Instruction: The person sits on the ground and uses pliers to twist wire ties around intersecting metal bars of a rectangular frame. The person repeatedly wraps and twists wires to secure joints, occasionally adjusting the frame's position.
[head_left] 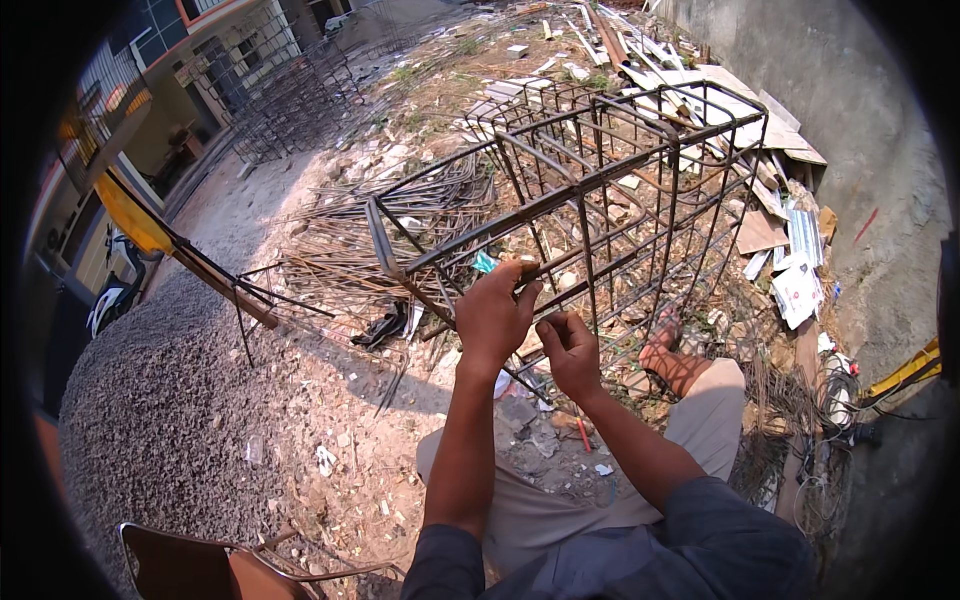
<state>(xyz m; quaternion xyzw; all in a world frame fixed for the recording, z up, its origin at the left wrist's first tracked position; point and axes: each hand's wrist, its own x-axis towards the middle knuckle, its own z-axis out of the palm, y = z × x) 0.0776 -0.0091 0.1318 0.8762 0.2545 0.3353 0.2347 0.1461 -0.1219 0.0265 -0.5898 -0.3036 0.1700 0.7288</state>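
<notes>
A long cage of steel reinforcing bars (576, 190) stretches out in front of me, its square hoops set along straight bars. My left hand (497, 312) is at its near end, fingers curled round one of the lower bars. Just right of it and slightly lower, my right hand (570, 352) is closed in a pinch, thumb against the fingers. Whatever sits in that pinch is too small or hidden to make out. Beneath both hands lies rubble, with a thin red stick (584, 434) on it.
Loose steel rods (330, 262) lie in a heap to the left, beyond a gravel mound (170, 430). A brown chair (180, 562) stands lower left. Scrap boards (735, 90) lean along the concrete wall (850, 110). Tangled wire (775, 400) lies beside my right knee.
</notes>
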